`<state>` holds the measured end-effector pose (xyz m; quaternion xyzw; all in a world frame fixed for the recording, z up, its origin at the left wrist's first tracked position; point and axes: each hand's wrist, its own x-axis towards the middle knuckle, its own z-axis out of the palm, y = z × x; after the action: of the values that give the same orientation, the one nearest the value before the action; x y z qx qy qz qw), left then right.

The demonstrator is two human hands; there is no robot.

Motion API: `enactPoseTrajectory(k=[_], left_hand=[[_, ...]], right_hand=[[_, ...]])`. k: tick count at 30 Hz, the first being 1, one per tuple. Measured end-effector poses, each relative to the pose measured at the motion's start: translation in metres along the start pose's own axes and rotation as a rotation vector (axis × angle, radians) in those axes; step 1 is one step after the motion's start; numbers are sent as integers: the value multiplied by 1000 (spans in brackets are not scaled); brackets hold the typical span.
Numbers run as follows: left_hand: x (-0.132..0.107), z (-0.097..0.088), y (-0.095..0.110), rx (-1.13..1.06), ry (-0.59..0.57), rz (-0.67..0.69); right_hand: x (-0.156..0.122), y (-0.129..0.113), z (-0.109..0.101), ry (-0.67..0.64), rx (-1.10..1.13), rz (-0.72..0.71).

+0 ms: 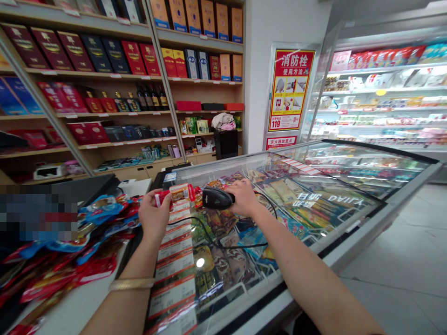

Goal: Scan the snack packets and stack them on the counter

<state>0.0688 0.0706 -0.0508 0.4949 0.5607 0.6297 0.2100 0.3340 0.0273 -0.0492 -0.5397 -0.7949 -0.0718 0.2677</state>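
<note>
My left hand (pixel 154 211) pinches one end of a small red snack packet (pixel 179 191) with a clear window, held out level over the freezer's glass. Just to the right, my right hand (pixel 243 196) grips a black barcode scanner (pixel 217 198) by its handle, the head pointing left toward the packet. A thin black cable (pixel 213 239) loops from the scanner over the glass lid. Left of my left arm, many red and blue snack packets (pixel 101 209) lie in a loose heap on a white counter (pixel 104 291).
A glass-topped chest freezer (pixel 349 242) with bagged goods inside fills the middle and right. Strips of price labels (pixel 176 274) run along its left side. Shelves of boxed bottles (pixel 134 56) stand behind, a lit refrigerated display (pixel 380 88) at the back right.
</note>
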Motion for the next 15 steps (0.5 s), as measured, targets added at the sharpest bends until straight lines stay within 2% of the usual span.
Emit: enactPoseTrajectory(k=[4,7,9,12,15], left_hand=[[0,4,0,-60,-1,-7],[5,-3,5,-100,51,90],[14,-18,11,20,131,239],[31,-54,17,310,303,456],[46,-83,13,492,420,464]], right_hand=[[0,3,1,21,3,9],[0,9,1,50,9,59],[-1,14,0,87,1,115],[-3,23,0,164,-25,204],[-5,30,0,226,-43,267]])
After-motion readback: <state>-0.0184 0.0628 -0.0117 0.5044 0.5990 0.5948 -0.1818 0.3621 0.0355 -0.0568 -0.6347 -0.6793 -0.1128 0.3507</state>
